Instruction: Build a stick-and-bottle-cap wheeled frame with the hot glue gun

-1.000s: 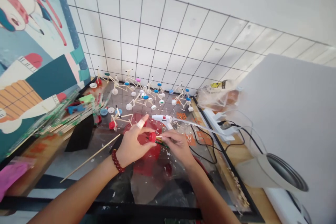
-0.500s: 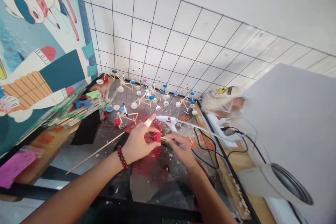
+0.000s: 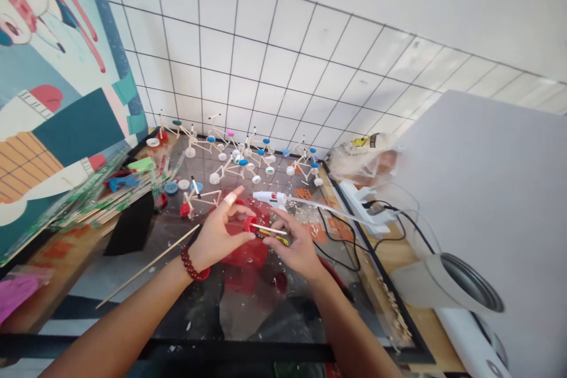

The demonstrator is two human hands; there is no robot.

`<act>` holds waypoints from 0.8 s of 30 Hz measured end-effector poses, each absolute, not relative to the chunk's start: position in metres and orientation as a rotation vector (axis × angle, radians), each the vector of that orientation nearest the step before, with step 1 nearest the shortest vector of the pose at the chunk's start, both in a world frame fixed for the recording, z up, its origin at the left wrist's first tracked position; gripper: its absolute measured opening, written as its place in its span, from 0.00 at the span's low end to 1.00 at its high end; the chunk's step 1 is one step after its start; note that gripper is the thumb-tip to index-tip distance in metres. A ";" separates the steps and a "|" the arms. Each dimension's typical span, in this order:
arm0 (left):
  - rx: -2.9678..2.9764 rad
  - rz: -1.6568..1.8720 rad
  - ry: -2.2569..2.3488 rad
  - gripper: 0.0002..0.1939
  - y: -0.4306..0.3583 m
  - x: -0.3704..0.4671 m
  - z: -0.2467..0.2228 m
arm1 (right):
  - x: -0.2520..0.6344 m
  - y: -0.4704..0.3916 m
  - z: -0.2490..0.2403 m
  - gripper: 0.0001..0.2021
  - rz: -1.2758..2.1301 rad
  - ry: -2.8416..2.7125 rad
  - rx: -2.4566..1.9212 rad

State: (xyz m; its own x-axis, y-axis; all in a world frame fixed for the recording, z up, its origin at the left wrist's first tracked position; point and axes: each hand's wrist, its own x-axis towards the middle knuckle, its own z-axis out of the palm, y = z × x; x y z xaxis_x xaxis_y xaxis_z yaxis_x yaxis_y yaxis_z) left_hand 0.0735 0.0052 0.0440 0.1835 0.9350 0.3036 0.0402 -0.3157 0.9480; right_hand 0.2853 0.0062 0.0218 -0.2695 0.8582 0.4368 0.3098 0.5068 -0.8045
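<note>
The right hand point(image 3: 299, 250) has spread its fingers loosely apart around the thin wooden stick point(image 3: 269, 228); the left hand point(image 3: 212, 241) pinches the round red plastic cap point(image 3: 248, 224).

The left hand point(image 3: 217, 239), with a bandage point(image 3: 230, 198) on its index finger and a red bead bracelet point(image 3: 188, 264) at the wrist, pinches a red cap point(image 3: 249, 224) between thumb and finger. A short wooden stick point(image 3: 270, 229) juts from the cap toward the right hand point(image 3: 296, 246), whose thumb and fingers are parted around its end; whether they touch it is hard to tell. A white glue gun point(image 3: 268, 197) lies just beyond the hands. Small stick models point(image 3: 242, 162) with cap wheels stand farther back, and a long stick point(image 3: 150, 264) lies left.
</note>
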 end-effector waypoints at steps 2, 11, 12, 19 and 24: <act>1.570 1.242 0.966 0.47 0.008 0.071 0.045 | 0.288 0.007 0.026 0.32 0.710 -1.830 -0.986; 2.143 0.787 1.428 0.46 -0.006 0.057 0.050 | 0.321 0.012 0.054 0.06 0.565 -1.747 -0.939; 2.189 0.740 1.457 0.46 -0.009 0.055 0.049 | 0.323 0.012 0.055 0.07 0.546 -1.708 -0.946; 2.268 0.540 1.512 0.48 -0.010 0.048 0.035 | 0.316 0.007 0.059 0.10 0.558 -1.697 -0.940; 2.275 0.635 1.613 0.50 -0.030 0.023 0.048 | 0.314 0.006 0.058 0.12 0.574 -1.692 -0.925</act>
